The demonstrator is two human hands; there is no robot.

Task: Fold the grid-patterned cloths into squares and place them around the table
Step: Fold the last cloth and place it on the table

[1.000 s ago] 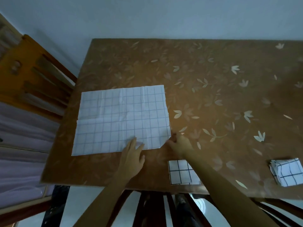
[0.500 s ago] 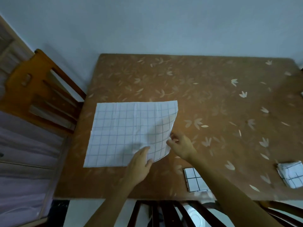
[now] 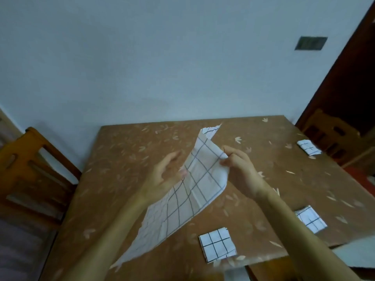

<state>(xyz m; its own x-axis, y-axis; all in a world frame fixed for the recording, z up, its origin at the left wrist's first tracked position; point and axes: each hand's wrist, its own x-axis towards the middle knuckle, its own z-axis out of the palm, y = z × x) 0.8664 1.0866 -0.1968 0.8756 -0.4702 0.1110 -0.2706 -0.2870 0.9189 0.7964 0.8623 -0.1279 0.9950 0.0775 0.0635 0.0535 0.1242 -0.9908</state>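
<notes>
Cloth, thin and limp, hangs lifted above the table, its low corner trailing toward the near edge. The right hand pinches its upper edge; the left hand, fingers straight, supports it from behind. It looks light and best gripped by corners.

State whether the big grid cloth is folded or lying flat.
Neither yet: the cloth is lifted off the table, pinched by the right hand.

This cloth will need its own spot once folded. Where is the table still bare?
Bare: the table's left side beside the left chair, and its far edge along the wall. Crowded: the near and right edges, where three folded squares lie. The lifted cloth hides the middle.
</notes>
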